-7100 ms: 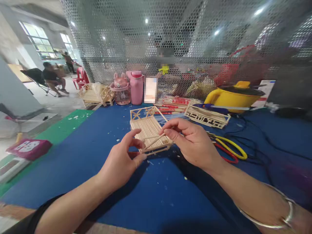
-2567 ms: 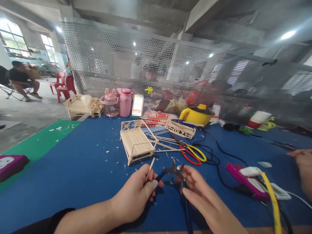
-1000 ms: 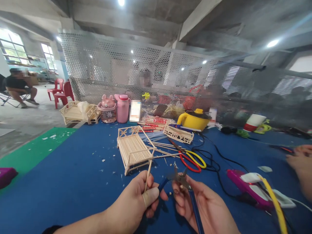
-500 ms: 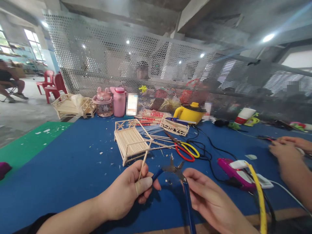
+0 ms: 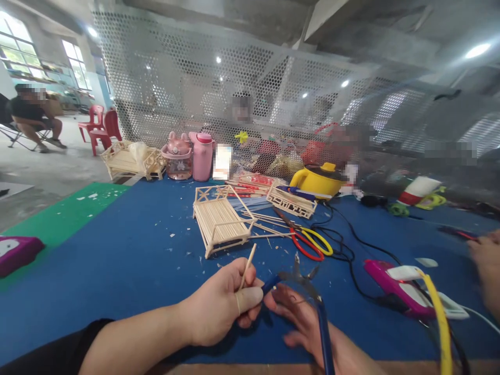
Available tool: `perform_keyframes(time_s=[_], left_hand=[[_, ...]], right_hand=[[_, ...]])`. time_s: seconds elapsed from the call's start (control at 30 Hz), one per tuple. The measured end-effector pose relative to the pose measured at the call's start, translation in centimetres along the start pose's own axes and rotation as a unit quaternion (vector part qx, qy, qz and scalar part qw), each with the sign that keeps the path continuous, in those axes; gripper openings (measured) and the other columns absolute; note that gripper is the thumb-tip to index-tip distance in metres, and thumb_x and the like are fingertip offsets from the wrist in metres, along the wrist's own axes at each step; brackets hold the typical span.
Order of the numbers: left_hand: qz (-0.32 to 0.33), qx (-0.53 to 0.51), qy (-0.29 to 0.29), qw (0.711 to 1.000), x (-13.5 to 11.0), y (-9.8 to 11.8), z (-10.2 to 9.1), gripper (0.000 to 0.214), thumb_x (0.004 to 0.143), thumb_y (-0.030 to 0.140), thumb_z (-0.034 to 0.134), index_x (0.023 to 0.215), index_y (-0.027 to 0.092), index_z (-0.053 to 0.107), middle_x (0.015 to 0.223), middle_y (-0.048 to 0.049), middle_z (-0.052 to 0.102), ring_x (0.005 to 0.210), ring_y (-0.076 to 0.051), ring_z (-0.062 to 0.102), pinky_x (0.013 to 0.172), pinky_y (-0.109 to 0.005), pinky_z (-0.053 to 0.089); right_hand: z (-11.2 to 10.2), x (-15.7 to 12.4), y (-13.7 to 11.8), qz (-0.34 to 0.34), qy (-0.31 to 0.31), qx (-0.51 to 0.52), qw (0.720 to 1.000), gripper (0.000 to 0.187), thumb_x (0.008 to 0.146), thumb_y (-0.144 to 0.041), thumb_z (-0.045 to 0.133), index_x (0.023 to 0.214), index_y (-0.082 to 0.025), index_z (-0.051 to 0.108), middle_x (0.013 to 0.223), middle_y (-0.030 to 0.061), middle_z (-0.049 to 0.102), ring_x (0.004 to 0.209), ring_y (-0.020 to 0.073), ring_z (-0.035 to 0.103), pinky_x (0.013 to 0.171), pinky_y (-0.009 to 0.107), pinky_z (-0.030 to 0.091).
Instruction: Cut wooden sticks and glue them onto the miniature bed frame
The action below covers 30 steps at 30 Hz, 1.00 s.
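Observation:
My left hand (image 5: pixel 224 310) is closed on a thin wooden stick (image 5: pixel 248 264) that points up and away from me; its fingers also touch one blue handle of a pair of cutting pliers (image 5: pixel 302 281). My right hand (image 5: pixel 308 328) lies under the pliers, fingers loosely spread and blurred, with the other blue handle running across its palm. The plier jaws stand open. Beyond my hands, a small bed model of wooden sticks (image 5: pixel 219 220) rests on the blue table cover (image 5: pixel 128 260).
Loose sticks, red and yellow-handled scissors (image 5: pixel 310 243) and black cables lie right of the model. A pink glue gun (image 5: pixel 394 286) with a yellow cord sits at right. Another person's hand (image 5: pixel 486 260) is at the right edge. Pink bottles, a yellow pot (image 5: pixel 318 179) and a mesh screen stand behind.
My view shifted a little. My right hand slid lower under the pliers and the left hand with the stick moved closer to the plier handle. The other person's hand drew back to the right.

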<state>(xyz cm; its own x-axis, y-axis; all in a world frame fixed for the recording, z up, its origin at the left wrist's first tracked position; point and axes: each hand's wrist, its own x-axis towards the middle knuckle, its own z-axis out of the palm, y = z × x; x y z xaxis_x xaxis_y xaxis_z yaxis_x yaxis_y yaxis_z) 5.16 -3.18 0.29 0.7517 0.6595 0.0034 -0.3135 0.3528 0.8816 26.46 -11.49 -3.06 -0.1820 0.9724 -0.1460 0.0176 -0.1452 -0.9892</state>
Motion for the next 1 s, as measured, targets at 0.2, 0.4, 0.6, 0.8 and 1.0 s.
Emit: perform_keyframes(time_s=[0.2, 0.4, 0.6, 0.8, 1.0], left_hand=[[-0.004, 0.068, 0.051, 0.996, 0.1, 0.2, -0.2, 0.038, 0.075, 0.049, 0.061, 0.084, 0.018, 0.042, 0.071, 0.0016, 0.053, 0.051, -0.006, 0.044, 0.052, -0.023, 0.035], [-0.005, 0.17, 0.1, 0.98, -0.2, 1.1, -1.6, 0.03, 0.088, 0.043, 0.04, 0.073, 0.017, 0.045, 0.067, 0.0017, 0.047, 0.059, -0.009, 0.042, 0.054, -0.022, 0.034], [0.008, 0.086, 0.066, 0.994, -0.3, 0.5, -1.1, 0.027, 0.089, 0.045, 0.037, 0.082, 0.02, 0.042, 0.062, 0.006, 0.039, 0.048, -0.006, 0.029, 0.044, -0.019, 0.023], [0.013, 0.128, 0.067, 0.989, -0.1, -0.5, -0.9, 0.03, 0.088, 0.047, 0.039, 0.086, 0.018, 0.046, 0.058, 0.0067, 0.04, 0.045, -0.005, 0.028, 0.043, -0.019, 0.021], [0.019, 0.188, 0.072, 0.979, -0.4, -0.3, -1.1, 0.032, 0.09, 0.045, 0.038, 0.084, 0.016, 0.05, 0.058, 0.0061, 0.04, 0.048, -0.006, 0.03, 0.046, -0.019, 0.025]], right_hand=[[5.9, 4.3, -2.9, -0.041, -0.075, 0.177, 0.981, 0.073, 0.052, -0.025, 0.055, 0.125, -0.025, 0.049, 0.134, 0.0074, 0.047, 0.118, 0.0279, 0.046, 0.099, 0.047, 0.034], [0.6, 1.8, -7.1, -0.063, -0.014, 0.031, 0.997, 0.068, 0.053, -0.017, 0.049, 0.12, -0.032, 0.054, 0.13, 0.0016, 0.053, 0.127, 0.0296, 0.039, 0.106, 0.051, 0.024], [-0.8, 1.4, -8.6, 0.063, 0.065, -0.46, 0.883, 0.076, 0.059, -0.01, 0.052, 0.131, -0.032, 0.048, 0.14, -0.002, 0.042, 0.132, 0.0307, 0.031, 0.112, 0.051, 0.011], [2.3, 2.9, -8.8, 0.051, 0.028, -0.548, 0.835, 0.073, 0.062, -0.012, 0.049, 0.135, -0.023, 0.044, 0.14, 0.0045, 0.042, 0.128, 0.0308, 0.037, 0.108, 0.052, 0.024], [3.0, 3.1, -9.5, 0.032, -0.007, -0.593, 0.805, 0.069, 0.068, -0.012, 0.043, 0.136, -0.022, 0.04, 0.14, 0.0042, 0.043, 0.128, 0.0229, 0.039, 0.108, 0.043, 0.029]])
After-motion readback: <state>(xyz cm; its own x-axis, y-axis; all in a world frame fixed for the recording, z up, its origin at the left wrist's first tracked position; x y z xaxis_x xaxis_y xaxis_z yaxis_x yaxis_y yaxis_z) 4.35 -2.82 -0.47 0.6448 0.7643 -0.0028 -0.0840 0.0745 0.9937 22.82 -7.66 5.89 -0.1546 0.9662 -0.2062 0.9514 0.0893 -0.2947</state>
